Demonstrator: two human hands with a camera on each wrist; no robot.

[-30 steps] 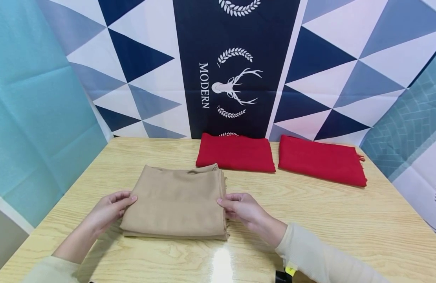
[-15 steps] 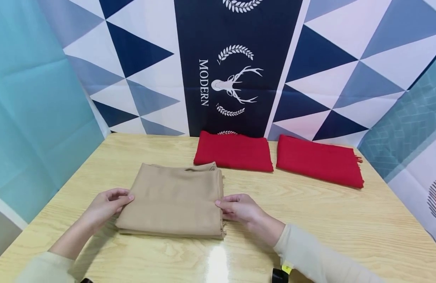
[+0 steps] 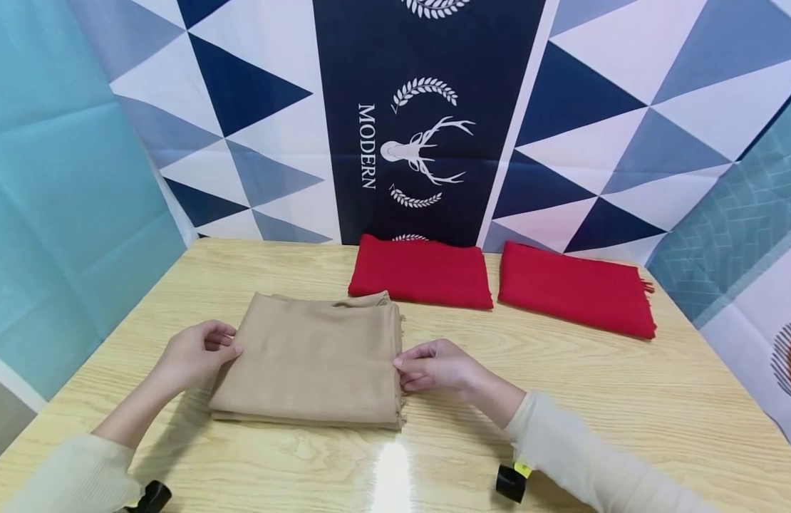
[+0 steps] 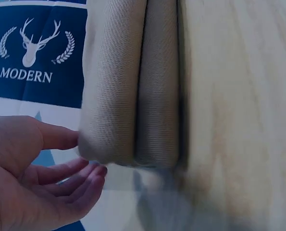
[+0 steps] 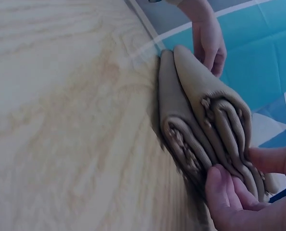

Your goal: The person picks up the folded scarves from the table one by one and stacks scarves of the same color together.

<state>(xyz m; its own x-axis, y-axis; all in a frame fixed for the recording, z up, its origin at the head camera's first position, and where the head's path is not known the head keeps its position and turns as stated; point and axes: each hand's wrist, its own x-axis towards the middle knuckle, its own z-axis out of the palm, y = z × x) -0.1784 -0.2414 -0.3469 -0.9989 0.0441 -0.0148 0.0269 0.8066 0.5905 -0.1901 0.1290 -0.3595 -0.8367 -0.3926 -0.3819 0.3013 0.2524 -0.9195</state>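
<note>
A beige folded scarf (image 3: 312, 360) with fringe along its right edge lies on the wooden table in the head view. At its left edge is my left hand (image 3: 197, 353); the thumb touches the cloth. In the left wrist view, the fingers of that left hand (image 4: 42, 178) are loosely bent below the scarf's rounded fold (image 4: 111, 96), with no grip visible. My right hand (image 3: 442, 367) pinches the fringed right edge. The right wrist view has the thumb and fingers of this right hand (image 5: 248, 197) on either side of the layered scarf end (image 5: 224, 130).
Two red folded scarves lie along the back of the table: one in the middle (image 3: 421, 274), one at the right (image 3: 575, 292) with fringe at its right end. Behind them hangs a patterned cloth backdrop (image 3: 421, 107). A light blue cloth (image 3: 55, 178) hangs at the left.
My left hand has shifted slightly up along the scarf's left edge and its fingers have loosened. The right hand still pinches the right edge. The head view has shifted slightly.
</note>
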